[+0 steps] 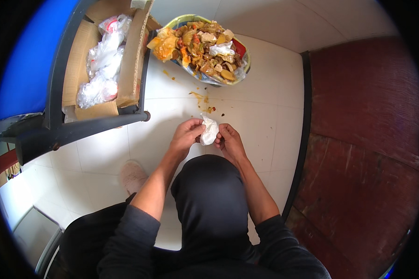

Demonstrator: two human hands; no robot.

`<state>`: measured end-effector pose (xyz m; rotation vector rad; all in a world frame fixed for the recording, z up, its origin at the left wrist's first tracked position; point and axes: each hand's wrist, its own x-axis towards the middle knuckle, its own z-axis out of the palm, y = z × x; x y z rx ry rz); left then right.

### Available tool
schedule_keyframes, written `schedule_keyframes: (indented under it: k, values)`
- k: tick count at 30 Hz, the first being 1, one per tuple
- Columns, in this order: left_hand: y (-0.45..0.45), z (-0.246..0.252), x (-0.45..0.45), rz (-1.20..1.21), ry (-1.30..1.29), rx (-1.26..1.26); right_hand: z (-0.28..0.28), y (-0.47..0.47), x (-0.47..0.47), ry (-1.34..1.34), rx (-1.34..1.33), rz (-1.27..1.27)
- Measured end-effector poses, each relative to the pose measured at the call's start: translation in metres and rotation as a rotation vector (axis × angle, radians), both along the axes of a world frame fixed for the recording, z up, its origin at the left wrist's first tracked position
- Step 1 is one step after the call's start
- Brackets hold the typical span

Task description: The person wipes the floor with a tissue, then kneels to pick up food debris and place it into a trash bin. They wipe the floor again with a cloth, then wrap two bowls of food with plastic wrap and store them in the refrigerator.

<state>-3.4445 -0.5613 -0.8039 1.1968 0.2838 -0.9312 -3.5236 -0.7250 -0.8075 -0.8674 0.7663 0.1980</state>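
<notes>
A crumpled white paper tissue (209, 131) is held between my two hands, above the tiled floor. My left hand (189, 134) pinches its left side between thumb and fingers. At its right edge, my right hand (229, 138) has curled fingers that touch the tissue; whether they pinch it is hard to tell. Beyond my hands, brown and orange food spills (202, 99) lie on the pale floor tiles. Behind them stands a lined waste bin (247, 71) heaped with food scraps (204, 52), with another crumpled white tissue (222, 49) on the heap.
At the upper left, a cardboard box (127, 69) holding crumpled clear plastic bags (104, 62) rests on a dark metal frame (90, 130). Dark red panels (356, 167) with a black edge run along the right. My slipper (133, 176) is on the floor at the left.
</notes>
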Motion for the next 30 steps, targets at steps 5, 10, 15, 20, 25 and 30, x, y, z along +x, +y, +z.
schedule_keyframes:
  k: [5,10,15,20,25,30]
  values:
    - [0.000,0.006,0.001,0.020,0.031,-0.121,0.007,0.005,0.002,-0.067,-0.172,-0.126]
    - [0.004,0.003,-0.003,-0.034,0.099,-0.165,0.002,0.004,0.000,-0.015,-0.336,-0.166]
    - [0.001,-0.006,-0.013,-0.053,0.167,-0.160,-0.013,0.004,-0.005,0.054,-0.405,-0.287]
    - [0.010,-0.005,-0.018,-0.288,0.048,-0.042,-0.011,-0.002,-0.022,0.024,-0.332,-0.380]
    - [0.012,0.003,-0.021,-0.358,0.083,-0.045,-0.003,-0.011,-0.040,0.038,-0.098,-0.439]
    - [0.000,0.010,-0.026,-0.302,0.120,-0.096,-0.001,-0.015,-0.051,0.027,0.160,-0.163]
